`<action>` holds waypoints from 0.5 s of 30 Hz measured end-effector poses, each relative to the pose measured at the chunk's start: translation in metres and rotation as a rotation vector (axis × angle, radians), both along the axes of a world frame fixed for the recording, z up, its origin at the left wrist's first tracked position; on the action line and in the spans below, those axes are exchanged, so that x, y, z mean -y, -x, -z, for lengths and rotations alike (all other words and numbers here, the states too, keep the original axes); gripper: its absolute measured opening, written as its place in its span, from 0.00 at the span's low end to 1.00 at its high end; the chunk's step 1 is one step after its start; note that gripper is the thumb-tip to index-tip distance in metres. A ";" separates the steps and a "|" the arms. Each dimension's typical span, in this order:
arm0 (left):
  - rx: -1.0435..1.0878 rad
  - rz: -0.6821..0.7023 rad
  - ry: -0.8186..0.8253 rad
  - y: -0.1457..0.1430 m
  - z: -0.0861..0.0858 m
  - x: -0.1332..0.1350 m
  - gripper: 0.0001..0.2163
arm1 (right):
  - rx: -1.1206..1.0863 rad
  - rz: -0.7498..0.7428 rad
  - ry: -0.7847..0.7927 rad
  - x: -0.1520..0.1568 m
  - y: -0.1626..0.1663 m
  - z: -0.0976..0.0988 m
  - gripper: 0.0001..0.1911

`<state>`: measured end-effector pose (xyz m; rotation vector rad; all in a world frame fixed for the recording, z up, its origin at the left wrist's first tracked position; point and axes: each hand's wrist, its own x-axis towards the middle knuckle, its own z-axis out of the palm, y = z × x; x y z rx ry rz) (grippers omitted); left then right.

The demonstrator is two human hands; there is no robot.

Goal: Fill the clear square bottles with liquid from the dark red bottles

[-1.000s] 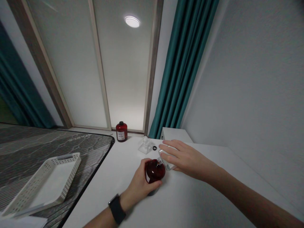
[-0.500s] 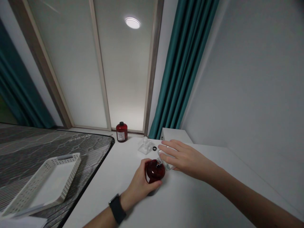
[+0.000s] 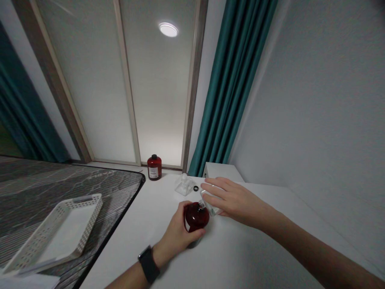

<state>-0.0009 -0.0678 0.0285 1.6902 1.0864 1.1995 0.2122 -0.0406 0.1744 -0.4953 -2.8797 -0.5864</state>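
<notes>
Red bottle (image 3: 197,218) held upright over white table (image 3: 234,257), grip of left hand (image 3: 177,231) clamped round its side. Clear glass bottle (image 3: 213,210) clasped by right hand (image 3: 227,199), tilted, its neck brought to red bottle's mouth; actual contact cannot be told. From held red bottle: black ring (image 3: 195,188) seen at 12 o'clock, clear faceted piece (image 3: 184,186) at 11, capped red bottle (image 3: 154,168) past 10, perforated white basket (image 3: 90,224) near 9.

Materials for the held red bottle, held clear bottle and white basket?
Red bottle: glossy, seemingly translucent; bright highlights fit glass or plastic.
Clear bottle: smooth, transparent; probably glass, though clear plastic is possible.
White basket: likely molded plastic, fairly matte, given the regular wall holes.
</notes>
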 end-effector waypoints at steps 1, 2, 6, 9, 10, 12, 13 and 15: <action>-0.001 0.000 -0.001 0.000 0.000 0.000 0.29 | 0.002 0.001 0.002 0.000 0.000 0.000 0.31; -0.003 -0.003 -0.003 0.000 0.000 0.000 0.29 | 0.003 0.001 0.005 0.000 0.000 0.000 0.32; -0.013 -0.008 -0.009 0.000 -0.001 0.001 0.28 | 0.002 0.001 0.012 -0.001 0.000 0.000 0.33; -0.015 -0.013 -0.007 0.001 -0.001 0.001 0.28 | -0.002 -0.002 0.022 -0.001 0.000 -0.001 0.33; -0.015 -0.016 -0.007 0.001 -0.001 0.001 0.28 | -0.005 -0.003 0.025 0.000 0.000 -0.001 0.33; -0.013 -0.017 -0.005 0.000 -0.002 0.001 0.28 | -0.006 -0.006 0.024 0.000 0.000 -0.001 0.34; -0.009 -0.017 -0.006 0.000 -0.002 0.001 0.28 | -0.006 -0.007 0.021 0.000 0.000 -0.001 0.34; -0.001 -0.017 -0.009 0.000 -0.002 0.001 0.28 | -0.007 -0.008 0.019 0.000 0.000 -0.001 0.34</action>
